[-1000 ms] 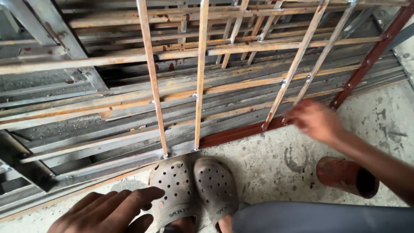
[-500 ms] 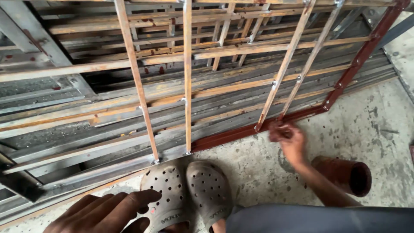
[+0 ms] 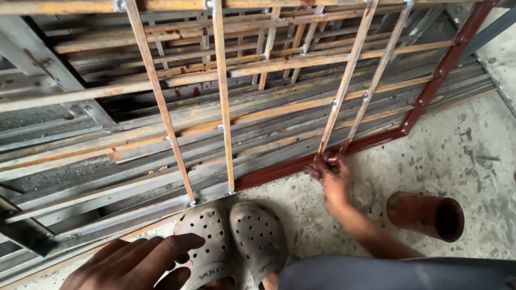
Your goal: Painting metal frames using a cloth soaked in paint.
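A: Head view, entry one. Right hand (image 3: 332, 177) is down at the bottom rail of the metal grille frame (image 3: 344, 153), where two slanted thin bars (image 3: 352, 75) meet the rail. Fingers are curled in tight against the rail at that joint; paint-stained. Something small may be pinched in them, but I cannot tell what, if anything.

B: Rail colour?

A: Dark red-brown from roughly mid-frame rightward, continuing up the right-hand upright (image 3: 449, 62). Left of that the rail and the vertical bars are bare, rusty steel.

B: Left hand?

A: Left hand (image 3: 131, 263) is at the lower left edge of view, fingers loosely extended and spread, holding nothing. Fingertips lie just beside the left of two grey perforated clogs (image 3: 231, 241); contact with the clog is not certain.

B: Containers, labels, signs?

A: One container only: a short cylindrical can (image 3: 425, 215), coated dark red, lying on its side on the concrete floor (image 3: 473, 156), open mouth facing right. It sits right of the right forearm, apart from it. No paper label seen on it. Raised lettering on the clog heels, too small to matter.

B: Behind the grille?

A: Stacked steel sections (image 3: 80, 161), grey and rust-streaked, lying roughly horizontal.
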